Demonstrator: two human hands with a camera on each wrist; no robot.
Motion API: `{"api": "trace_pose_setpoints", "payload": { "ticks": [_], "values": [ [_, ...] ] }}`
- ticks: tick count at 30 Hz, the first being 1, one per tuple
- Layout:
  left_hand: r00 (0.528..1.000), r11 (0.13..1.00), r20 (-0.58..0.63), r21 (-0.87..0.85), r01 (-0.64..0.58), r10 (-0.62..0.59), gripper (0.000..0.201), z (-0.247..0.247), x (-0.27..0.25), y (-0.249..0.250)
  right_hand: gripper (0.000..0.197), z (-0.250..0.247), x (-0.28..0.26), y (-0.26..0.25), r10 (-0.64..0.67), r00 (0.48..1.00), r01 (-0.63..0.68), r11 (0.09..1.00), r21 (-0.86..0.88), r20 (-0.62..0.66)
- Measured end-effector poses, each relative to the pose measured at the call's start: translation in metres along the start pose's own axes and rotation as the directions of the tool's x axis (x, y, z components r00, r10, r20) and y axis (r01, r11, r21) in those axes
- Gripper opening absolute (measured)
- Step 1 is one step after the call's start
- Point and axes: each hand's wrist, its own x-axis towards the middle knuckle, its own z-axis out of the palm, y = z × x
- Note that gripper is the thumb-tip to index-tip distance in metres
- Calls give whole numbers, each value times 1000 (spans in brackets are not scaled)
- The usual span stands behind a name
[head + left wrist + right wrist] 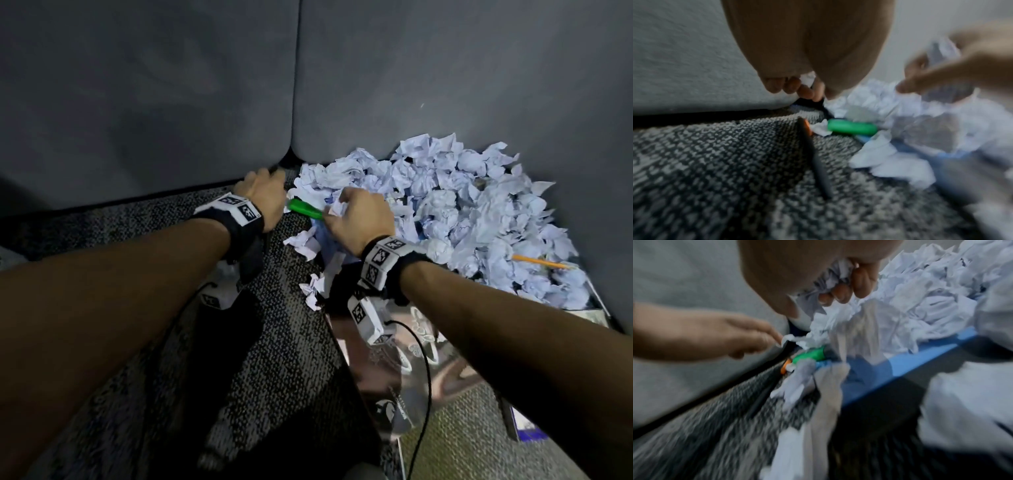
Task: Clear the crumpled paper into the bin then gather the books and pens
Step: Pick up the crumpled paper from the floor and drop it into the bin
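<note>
A big heap of crumpled paper (pixel 462 205) lies on the carpet against a grey sofa. My right hand (pixel 356 212) grips one crumpled ball (pixel 834 277) at the heap's left edge, fingers curled round it. My left hand (pixel 270 181) reaches to the gap under the sofa, its fingertips (pixel 774 335) touching a small paper scrap (pixel 791 339). Between the hands lies a green marker (pixel 305 209). A dark pen with an orange end (pixel 818 159) rests on the carpet below my left hand. A blue book (pixel 910 360) lies under the heap. An orange pencil (pixel 537 262) sits on the heap's right side.
A glossy dark book (pixel 411 370) lies on the carpet under my right forearm, with another book (pixel 527 428) at the lower right. Loose paper scraps (pixel 313 291) lie near my right wrist. Sofa cushions (pixel 171 102) wall off the far side. No bin shows.
</note>
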Motion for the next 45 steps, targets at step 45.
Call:
{"api": "trace_pose_setpoints", "payload": {
  "ticks": [45],
  "values": [
    [988,964,81,222,-144,129,47,70,-53,43,28,-7,37,31,-150,989,148,979,-137,-2]
  ]
}}
